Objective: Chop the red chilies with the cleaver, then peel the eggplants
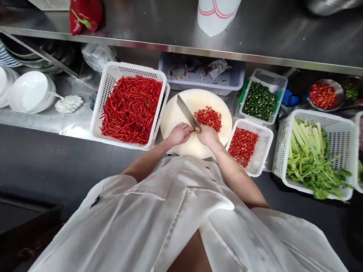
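My right hand (207, 135) is closed round the handle of a kitchen knife (187, 111), whose blade slants up and left over the round cutting board (176, 104). On the board's near half, my left hand (180, 134) has its fingers bent together around red chilies, of which only small bits show at the fingertips. A pile of chopped red chili (208, 118) lies beyond the right hand. Whole red chilies (131, 107) fill a white basket (95, 116) to the left. To the right, more chopped red chili (242, 145) sits in a smaller white basket (262, 157).
Behind the board stands a grey bin (201, 85) with scraps. A clear container (281, 88) holds chopped green chili. Farther right is a basket (281, 152) of leafy greens. White bowls (30, 91) stand at left. A steel shelf edge (139, 45) runs overhead.
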Motion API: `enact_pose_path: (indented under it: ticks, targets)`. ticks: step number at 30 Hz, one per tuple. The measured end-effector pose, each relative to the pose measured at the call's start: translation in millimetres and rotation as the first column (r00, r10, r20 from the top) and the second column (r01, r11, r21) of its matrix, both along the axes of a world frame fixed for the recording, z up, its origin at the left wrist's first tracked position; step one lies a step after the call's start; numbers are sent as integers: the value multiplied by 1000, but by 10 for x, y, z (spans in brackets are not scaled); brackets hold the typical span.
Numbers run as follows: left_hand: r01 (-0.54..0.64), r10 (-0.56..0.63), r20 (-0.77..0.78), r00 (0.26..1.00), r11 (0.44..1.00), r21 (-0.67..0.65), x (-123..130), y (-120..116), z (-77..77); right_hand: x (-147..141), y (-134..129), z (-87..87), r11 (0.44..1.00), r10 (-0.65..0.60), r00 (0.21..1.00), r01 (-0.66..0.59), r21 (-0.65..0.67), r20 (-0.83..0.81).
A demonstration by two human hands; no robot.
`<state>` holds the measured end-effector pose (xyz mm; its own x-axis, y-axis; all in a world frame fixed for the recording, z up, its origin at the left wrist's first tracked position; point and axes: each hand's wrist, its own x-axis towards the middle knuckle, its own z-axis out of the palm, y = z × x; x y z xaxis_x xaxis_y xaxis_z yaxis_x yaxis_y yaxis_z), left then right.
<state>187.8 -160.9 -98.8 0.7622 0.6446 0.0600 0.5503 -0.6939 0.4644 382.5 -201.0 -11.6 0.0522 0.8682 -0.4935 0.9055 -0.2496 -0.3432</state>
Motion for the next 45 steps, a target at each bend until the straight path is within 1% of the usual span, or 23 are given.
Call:
enact_pose_path:
  ticks: [4,7,9,13,16,18,20,22,23,25,27,29,31,32,35,37,39,41,43,44,45]
  targets:
    - [21,-21,-24,999,1000,7,-43,36,-54,-83,-25,23,1000,-17,1000,17,-18,-2]
    - [27,-27,-2,1000,1000,15,-58,63,-98,-126,-20,9,1000,-24,1000,24,-12,-19]
    - [29,-30,16,999,999,21,-69,69,-125,-160,-24,-33,999,-39,999,40,7,-27]
    - [10,-10,29,1000,1000,-8,-102,43,-136,-237,-48,-161,991,-125,991,127,38,-50]
    - [-26,28,49,998,999,-39,-104,25,-101,-144,-116,-208,971,-201,971,215,106,-131]
    - [-29,31,46,998,999,-32,-52,55,-82,52,-220,-194,935,-288,944,314,166,-163]
    - [1,0,15,1000,1000,-23,73,144,-84,331,-366,-156,882,-408,904,426,200,-125]
    - [44,-44,-20,999,998,-39,282,304,-110,614,-525,-107,838,-516,856,508,198,-9]
    - [60,-61,-28,998,997,-53,415,408,-130,728,-599,-84,827,-551,832,533,181,66]
    - [79,-81,-21,996,994,-78,714,639,-178,854,-720,-48,824,-566,802,553,122,188]
    - [101,-102,1,995,990,-99,1014,860,-227,832,-795,-32,837,-540,806,545,54,242]
    - [158,-155,30,987,979,-126,1252,1024,-275,707,-827,-34,850,-512,824,527,6,243]
    - [237,-229,68,971,961,-142,1377,1101,-317,553,-839,-45,852,-507,832,523,-12,226]
    - [276,-266,88,960,951,-141,1390,1104,-333,484,-849,-49,850,-511,832,526,-15,217]
    - [356,-343,118,932,927,-119,1268,976,-352,328,-930,-42,842,-525,829,538,-19,193]
    - [383,-372,116,921,918,-98,1124,789,-344,269,-1024,-25,845,-523,835,534,-22,170]
    - [370,-362,108,926,926,-74,1011,550,-333,262,-1131,-18,851,-517,845,524,-20,136]
    - [303,-297,107,949,952,-49,968,299,-326,346,-1241,-38,857,-513,855,515,-5,76]
    - [201,-196,116,974,979,-30,999,71,-321,538,-1351,-99,852,-523,851,524,10,-43]
    - [150,-146,124,982,988,-23,1036,-27,-318,665,-1406,-147,843,-534,835,538,-2,-131]
    - [108,-104,130,986,994,-18,1082,-111,-314,801,-1460,-207,827,-552,799,561,-36,-236]
